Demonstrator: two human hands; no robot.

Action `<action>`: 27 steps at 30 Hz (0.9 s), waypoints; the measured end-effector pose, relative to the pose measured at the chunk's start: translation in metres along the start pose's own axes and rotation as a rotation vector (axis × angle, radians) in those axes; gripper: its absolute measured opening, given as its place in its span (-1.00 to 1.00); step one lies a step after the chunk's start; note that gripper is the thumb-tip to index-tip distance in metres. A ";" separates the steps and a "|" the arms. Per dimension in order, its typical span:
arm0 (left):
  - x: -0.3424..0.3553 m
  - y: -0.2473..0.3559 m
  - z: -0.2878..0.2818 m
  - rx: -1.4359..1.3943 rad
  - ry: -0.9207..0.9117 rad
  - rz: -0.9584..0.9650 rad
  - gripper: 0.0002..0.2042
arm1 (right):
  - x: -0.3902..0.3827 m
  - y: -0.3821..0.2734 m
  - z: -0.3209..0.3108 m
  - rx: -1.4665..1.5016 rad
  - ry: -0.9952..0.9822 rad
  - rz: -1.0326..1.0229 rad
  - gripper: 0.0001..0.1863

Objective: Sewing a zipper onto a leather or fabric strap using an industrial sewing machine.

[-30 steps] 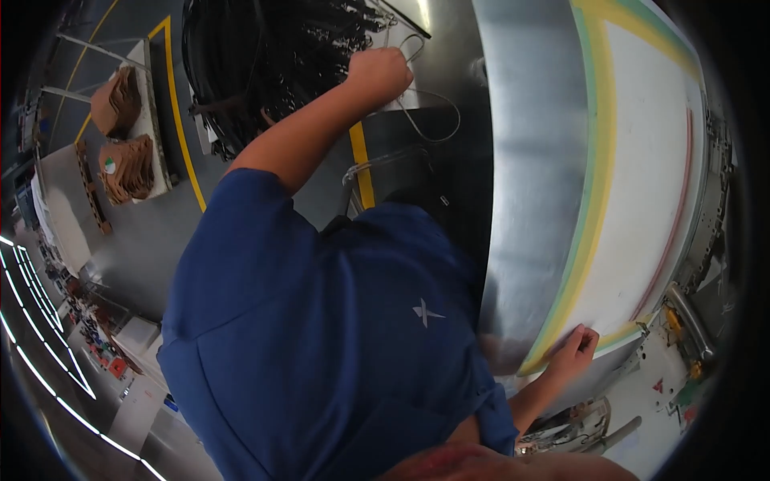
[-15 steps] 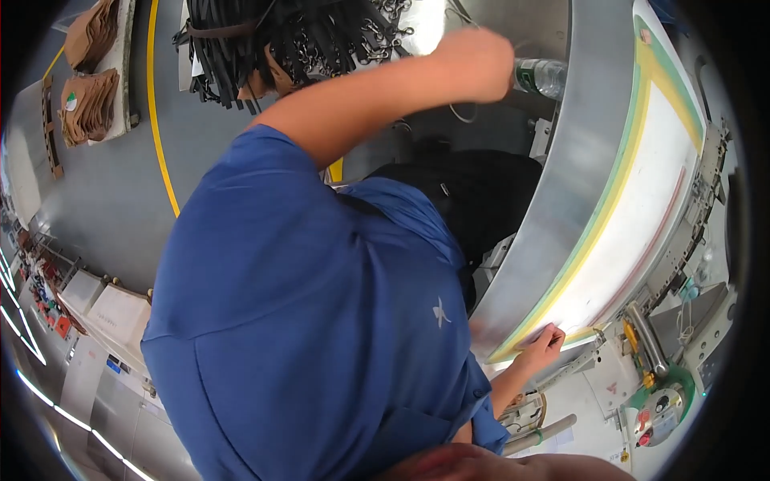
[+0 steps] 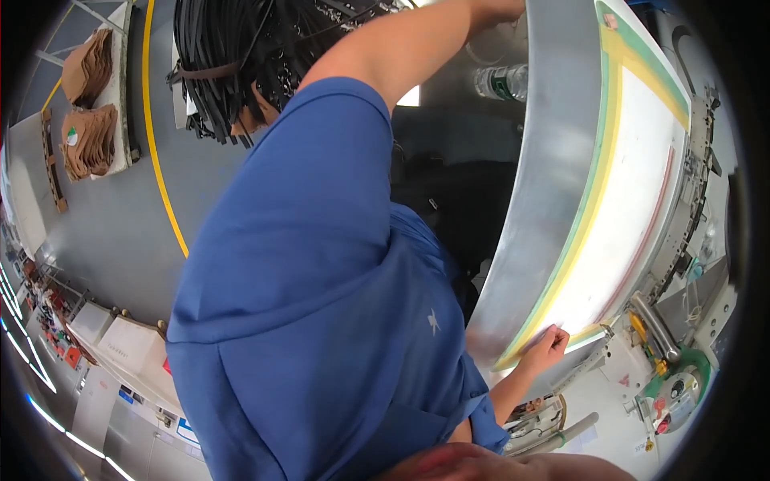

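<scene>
My left hand (image 3: 497, 10) is at the top edge of the view, beside the far end of the metal work surface (image 3: 545, 96); its fingers are too cut off to read. A clear plastic bottle (image 3: 499, 80) lies below it. My right hand (image 3: 549, 343) rests at the near end of a white panel (image 3: 634, 192) bordered by yellow and green bands. Its fingers are curled together on something small I cannot make out.
A dense bundle of black straps with metal clips (image 3: 224, 48) hangs at upper left. Stacks of brown cut pieces (image 3: 88, 140) sit on a trolley beyond a yellow floor line. Machine parts (image 3: 666, 345) line the right, and white bins (image 3: 128, 353) stand at lower left.
My left arm has reached up and rightward, away from the straps and cable loop to the top edge. The bottle has come into view. My right hand stays at the panel's near end.
</scene>
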State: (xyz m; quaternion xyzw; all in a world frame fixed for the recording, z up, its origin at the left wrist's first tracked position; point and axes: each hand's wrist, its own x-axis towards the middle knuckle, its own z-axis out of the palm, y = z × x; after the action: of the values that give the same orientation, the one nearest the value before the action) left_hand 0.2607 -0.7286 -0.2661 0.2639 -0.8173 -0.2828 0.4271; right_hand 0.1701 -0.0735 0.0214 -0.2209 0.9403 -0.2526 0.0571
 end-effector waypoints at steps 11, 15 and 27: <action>-0.054 0.029 -0.125 0.719 -0.173 -0.401 -0.74 | -0.003 0.006 0.002 0.003 0.014 0.013 -0.76; -0.045 0.007 -0.175 0.833 -0.339 -0.516 -0.69 | -0.002 0.013 0.002 -0.003 0.020 -0.023 -0.79; -0.045 -0.012 -0.207 0.869 -0.357 -0.524 -0.48 | -0.004 0.010 0.001 -0.057 0.020 -0.049 -0.75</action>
State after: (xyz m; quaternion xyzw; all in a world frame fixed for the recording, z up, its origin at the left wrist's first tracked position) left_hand 0.4602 -0.7557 -0.2006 0.5593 -0.8257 -0.0561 0.0483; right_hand 0.1695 -0.0643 0.0153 -0.2426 0.9421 -0.2290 0.0350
